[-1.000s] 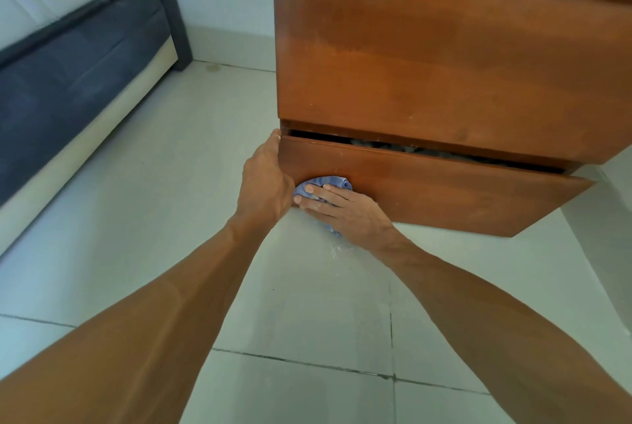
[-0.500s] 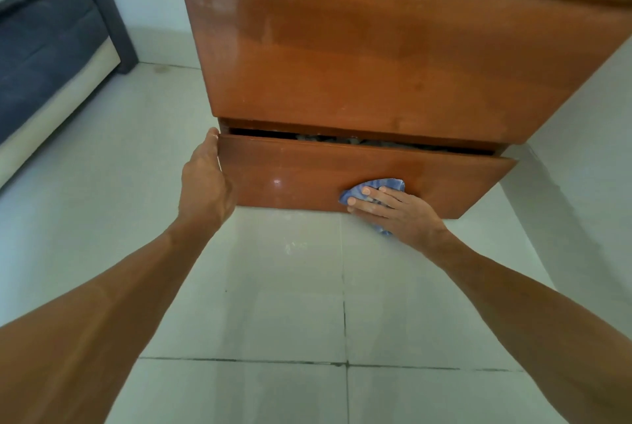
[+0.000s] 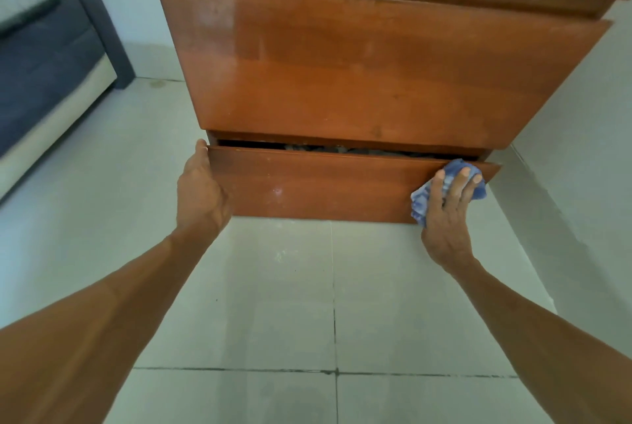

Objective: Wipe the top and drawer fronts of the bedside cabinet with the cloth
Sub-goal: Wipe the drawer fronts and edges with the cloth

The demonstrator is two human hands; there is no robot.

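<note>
The brown wooden bedside cabinet fills the upper part of the head view, seen from low in front. Its lower drawer is pulled out a little, with dark contents showing in the gap. My left hand grips the left end of that drawer front. My right hand presses a crumpled blue cloth flat against the right end of the same drawer front, fingers spread over it. The cabinet top is out of view.
Pale floor tiles with dark grout lines lie below the cabinet. A dark blue bed frame with a black post stands at the left. A white wall runs close along the cabinet's right side.
My right hand has slid the blue cloth along the lower drawer front from its left end to its right end. My left hand has stayed on the drawer's left end.
</note>
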